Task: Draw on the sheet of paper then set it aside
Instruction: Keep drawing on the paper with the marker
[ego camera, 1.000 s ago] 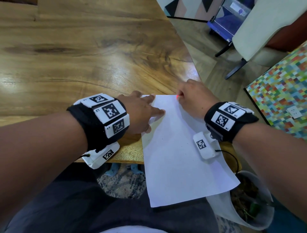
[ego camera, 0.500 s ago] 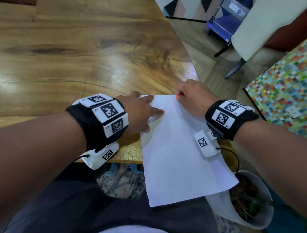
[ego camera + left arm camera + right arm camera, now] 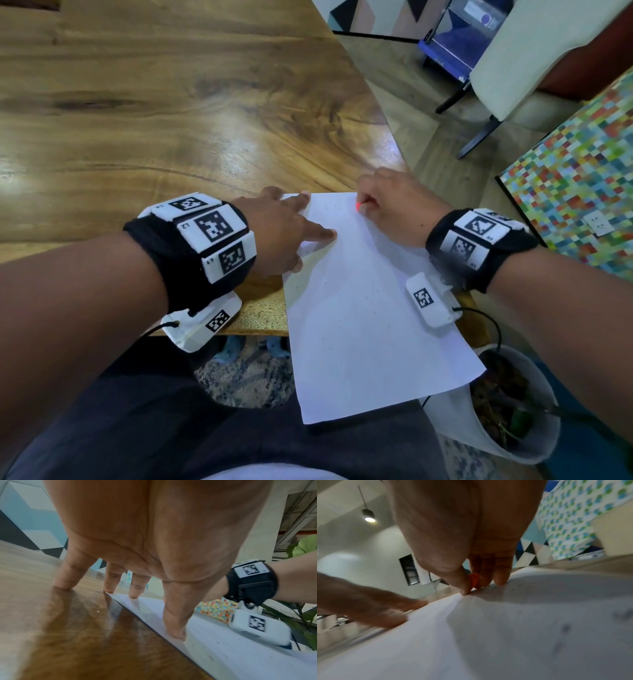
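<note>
A white sheet of paper (image 3: pixel 363 308) lies at the near right corner of the wooden table (image 3: pixel 171 120), its lower part hanging over the edge above my lap. My left hand (image 3: pixel 287 233) presses straight fingers on the sheet's left edge (image 3: pixel 175 635). My right hand (image 3: pixel 394 205) sits at the sheet's top right corner and pinches a small orange-red crayon (image 3: pixel 358 206), its tip at the paper (image 3: pixel 475 581). Most of the crayon is hidden inside the fingers. The sheet (image 3: pixel 522 628) looks blank around the hands apart from faint specks.
A white pot with a plant (image 3: pixel 513 404) stands on the floor just right of the sheet's hanging end. A multicoloured checkered panel (image 3: pixel 575 192) and a chair (image 3: pixel 513 68) are off the table's right edge. The tabletop stretches far to the left and back.
Almost nothing has moved. Both hands keep their places on the sheet, the right hand with the crayon shifting only slightly at the top corner.
</note>
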